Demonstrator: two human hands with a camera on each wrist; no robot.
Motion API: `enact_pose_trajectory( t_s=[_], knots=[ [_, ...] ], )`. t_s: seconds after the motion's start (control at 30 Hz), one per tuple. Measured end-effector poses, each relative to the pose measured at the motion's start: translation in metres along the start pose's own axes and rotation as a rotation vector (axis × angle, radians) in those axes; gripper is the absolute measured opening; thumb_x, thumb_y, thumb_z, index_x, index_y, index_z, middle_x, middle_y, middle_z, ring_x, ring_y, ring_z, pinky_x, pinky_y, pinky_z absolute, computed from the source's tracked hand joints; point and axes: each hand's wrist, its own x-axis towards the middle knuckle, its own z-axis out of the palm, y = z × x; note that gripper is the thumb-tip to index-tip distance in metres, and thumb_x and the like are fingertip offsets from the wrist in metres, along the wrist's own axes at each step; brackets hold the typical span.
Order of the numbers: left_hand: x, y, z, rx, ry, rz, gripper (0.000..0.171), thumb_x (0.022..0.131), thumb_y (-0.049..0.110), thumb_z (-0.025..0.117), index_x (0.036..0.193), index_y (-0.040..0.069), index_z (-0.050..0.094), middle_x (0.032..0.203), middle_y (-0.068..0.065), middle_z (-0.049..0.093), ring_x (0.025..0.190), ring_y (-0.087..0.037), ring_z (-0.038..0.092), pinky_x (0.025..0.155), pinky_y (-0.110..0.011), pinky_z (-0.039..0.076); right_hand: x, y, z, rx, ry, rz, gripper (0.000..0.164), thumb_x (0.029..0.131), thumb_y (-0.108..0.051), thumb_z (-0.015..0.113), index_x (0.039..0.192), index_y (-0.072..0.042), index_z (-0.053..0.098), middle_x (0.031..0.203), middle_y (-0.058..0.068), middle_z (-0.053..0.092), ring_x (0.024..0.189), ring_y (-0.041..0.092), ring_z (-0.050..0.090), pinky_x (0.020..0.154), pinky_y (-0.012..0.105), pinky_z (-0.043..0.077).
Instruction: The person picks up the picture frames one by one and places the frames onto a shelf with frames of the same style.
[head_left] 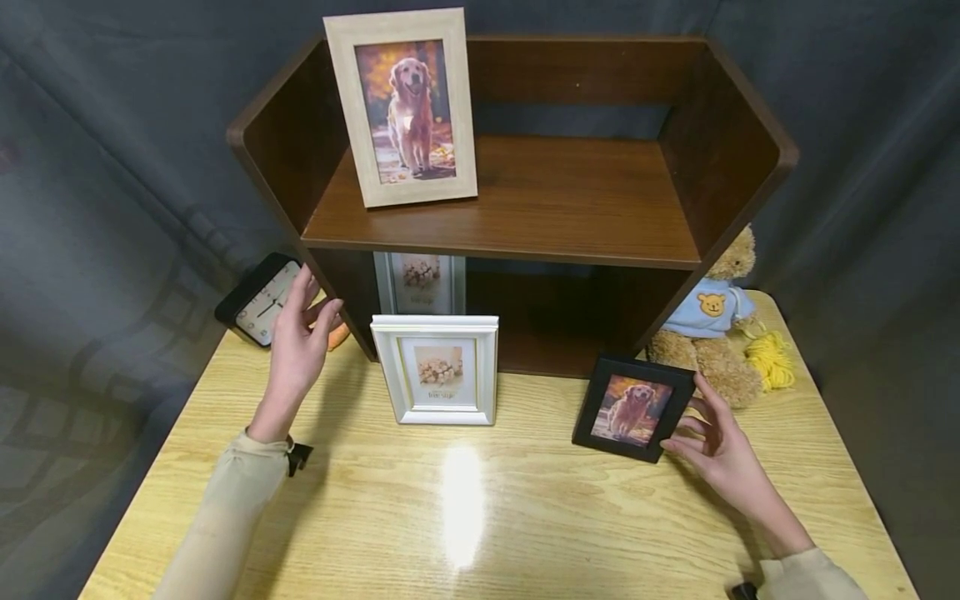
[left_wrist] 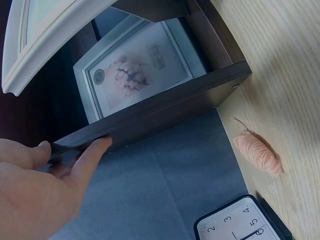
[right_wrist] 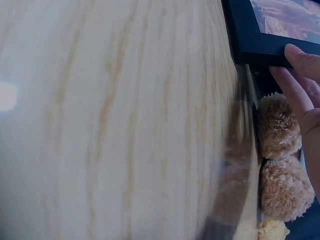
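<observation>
A dark brown two-tier shelf [head_left: 577,200] stands on the wooden table. My left hand [head_left: 296,337] grips the front edge of its left side panel; the left wrist view shows thumb and fingers on either side of that panel. Over at the right, my right hand [head_left: 716,450] pinches a black picture frame [head_left: 678,387] with a dog photo by its right side, thumb on the front and fingers behind. A white picture frame [head_left: 483,375] stands in front of the shelf. On the upper tier is a cream picture frame [head_left: 457,100] with a larger dog photo.
Inside the lower tier stands a grey-white frame [head_left: 457,283]. A black clock [head_left: 262,308] and a bundle of peach yarn [left_wrist: 257,152] lie left of the shelf. To its right are a teddy bear [head_left: 705,312] in a blue top and yellow yarn [head_left: 770,361].
</observation>
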Motion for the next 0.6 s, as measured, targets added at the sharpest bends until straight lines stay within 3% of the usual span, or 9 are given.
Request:
enact_pose_trajectory(
  t_s=[0.37, 0.6],
  knots=[
    [-0.001, 0.003, 0.0, -0.015, 0.007, -0.003, 0.068, 0.106, -0.008, 0.059, 0.167, 0.014, 0.04, 0.161, -0.016, 0.05, 0.13, -0.048, 0.061, 0.09, -0.012, 0.056, -0.001, -0.005, 0.003, 0.051, -0.024, -0.01, 0.126, 0.067, 0.054, 0.051, 0.172, -0.007, 0.015, 0.149, -0.008, 0.053, 0.114, 0.003, 0.067, 0.088, 0.018, 0.061],
    [0.0, 0.003, 0.0, -0.023, 0.006, -0.004, 0.068, 0.106, -0.008, 0.06, 0.167, 0.014, 0.04, 0.161, -0.016, 0.049, 0.13, -0.047, 0.062, 0.09, -0.014, 0.057, 0.003, -0.013, 0.004, 0.103, -0.056, -0.032, 0.113, 0.08, 0.043, 0.059, 0.172, -0.007, 0.014, 0.152, -0.006, 0.052, 0.115, 0.005, 0.067, 0.089, 0.02, 0.061]
  ],
)
